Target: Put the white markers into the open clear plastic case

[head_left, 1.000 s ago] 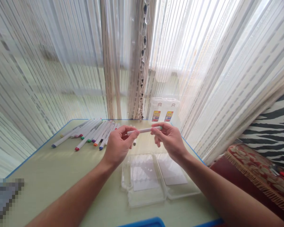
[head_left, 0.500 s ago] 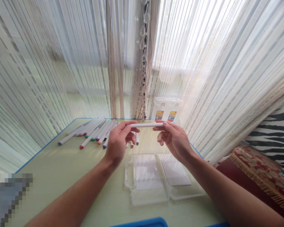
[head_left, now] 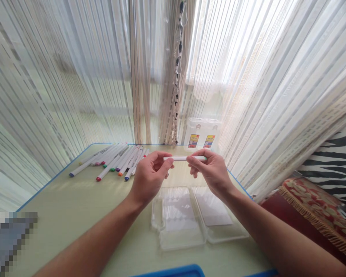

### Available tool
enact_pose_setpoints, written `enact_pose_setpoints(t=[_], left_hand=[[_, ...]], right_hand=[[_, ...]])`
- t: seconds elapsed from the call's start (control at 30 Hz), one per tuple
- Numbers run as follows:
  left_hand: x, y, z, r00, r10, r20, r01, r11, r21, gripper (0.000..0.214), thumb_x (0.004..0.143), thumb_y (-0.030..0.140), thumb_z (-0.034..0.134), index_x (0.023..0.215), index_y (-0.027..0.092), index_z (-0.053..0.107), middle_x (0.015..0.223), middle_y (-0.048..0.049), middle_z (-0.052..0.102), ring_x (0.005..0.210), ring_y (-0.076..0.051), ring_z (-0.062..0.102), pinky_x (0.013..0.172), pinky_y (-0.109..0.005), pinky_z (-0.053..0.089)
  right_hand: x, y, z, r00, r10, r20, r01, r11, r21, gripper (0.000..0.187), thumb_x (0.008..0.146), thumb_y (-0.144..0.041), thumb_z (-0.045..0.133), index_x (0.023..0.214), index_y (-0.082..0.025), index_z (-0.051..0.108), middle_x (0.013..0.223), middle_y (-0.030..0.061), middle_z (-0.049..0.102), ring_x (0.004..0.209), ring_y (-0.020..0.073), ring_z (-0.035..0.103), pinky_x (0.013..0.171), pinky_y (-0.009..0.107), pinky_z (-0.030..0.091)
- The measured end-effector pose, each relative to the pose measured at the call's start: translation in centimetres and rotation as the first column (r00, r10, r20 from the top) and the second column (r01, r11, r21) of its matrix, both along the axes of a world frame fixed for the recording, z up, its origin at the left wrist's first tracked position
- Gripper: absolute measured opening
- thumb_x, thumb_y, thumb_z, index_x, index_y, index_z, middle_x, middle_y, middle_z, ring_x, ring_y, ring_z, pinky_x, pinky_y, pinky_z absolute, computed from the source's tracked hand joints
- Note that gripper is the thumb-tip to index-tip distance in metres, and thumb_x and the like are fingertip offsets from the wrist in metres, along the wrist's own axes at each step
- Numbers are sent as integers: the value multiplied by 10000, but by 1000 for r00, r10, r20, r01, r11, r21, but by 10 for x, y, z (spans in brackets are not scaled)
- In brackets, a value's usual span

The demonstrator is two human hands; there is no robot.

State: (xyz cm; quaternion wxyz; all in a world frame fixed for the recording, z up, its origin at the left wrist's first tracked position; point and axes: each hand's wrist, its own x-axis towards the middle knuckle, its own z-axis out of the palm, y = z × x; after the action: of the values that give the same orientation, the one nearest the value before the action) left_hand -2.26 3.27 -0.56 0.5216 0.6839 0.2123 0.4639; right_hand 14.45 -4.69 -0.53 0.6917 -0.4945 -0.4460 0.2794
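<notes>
A white marker [head_left: 182, 158] is held level between both hands above the pale green table [head_left: 75, 207]. My left hand [head_left: 150, 177] pinches its left end with thumb and fingers. My right hand [head_left: 212, 173] pinches its right end, where a bit of green shows. Just below the hands lies an open clear plastic case [head_left: 190, 217], both halves flat on the table. A row of several white markers with coloured caps [head_left: 112, 161] lies at the far left of the table.
Two clear plastic boxes with red and yellow labels [head_left: 201, 134] stand at the table's back edge against sheer curtains [head_left: 75, 77]. A blue rim [head_left: 173, 271] shows at the near edge. A red patterned cushion [head_left: 314, 207] and zebra fabric [head_left: 334, 150] lie to the right.
The marker has dropped slightly and both hands have closed in toward each other along it. The head view shifted a little.
</notes>
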Motion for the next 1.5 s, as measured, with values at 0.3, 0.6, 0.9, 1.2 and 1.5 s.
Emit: enact_pose_setpoints(t=[0.3, 0.6, 0.9, 1.2, 1.5], left_hand=[[0, 0, -7, 995, -67, -72, 69, 997, 26, 251, 750, 354, 768, 846, 147, 664, 689, -26, 665, 556, -123, 590, 465, -203, 411], [1, 5, -1, 998, -53, 25, 54, 998, -45, 308, 847, 386, 671, 991, 113, 659, 727, -57, 698, 473, -92, 539, 471, -226, 422], [0, 8, -1, 971, -120, 208, 171, 953, -250, 348, 892, 377, 552, 1077, 97, 647, 794, -91, 707, 503, -126, 574, 483, -266, 453], [0, 6, 0, 998, -40, 40, 44, 993, -111, 299, 864, 372, 632, 988, 103, 677, 724, -44, 668, 496, -97, 539, 476, -231, 423], [2, 2, -4, 996, -73, -43, 70, 995, -68, 277, 710, 328, 803, 793, 127, 632, 630, 5, 619, 463, -71, 482, 442, -195, 360]], right_hand=[[-7, -5, 1, 990, 17, 138, -6, 996, -86, 422, 618, -455, 876, 772, -178, 597, 424, -80, 498, 345, 72, 407, 327, 186, 286], [0, 1, -1, 995, 79, -58, -79, 997, 8, 318, 807, -432, 739, 934, -152, 661, 670, 8, 677, 407, 84, 532, 364, 202, 394], [0, -2, 6, 972, 118, -205, -119, 993, 10, 296, 872, -402, 641, 1009, -141, 675, 763, 56, 724, 451, 115, 581, 388, 234, 423], [3, 1, 0, 994, 69, -88, -68, 998, 11, 319, 821, -437, 726, 924, -139, 677, 738, 59, 732, 448, 116, 615, 377, 208, 433], [-5, -2, -4, 995, -3, 99, 9, 998, -60, 437, 597, -427, 894, 743, -177, 566, 462, -69, 535, 373, 67, 444, 344, 176, 316]])
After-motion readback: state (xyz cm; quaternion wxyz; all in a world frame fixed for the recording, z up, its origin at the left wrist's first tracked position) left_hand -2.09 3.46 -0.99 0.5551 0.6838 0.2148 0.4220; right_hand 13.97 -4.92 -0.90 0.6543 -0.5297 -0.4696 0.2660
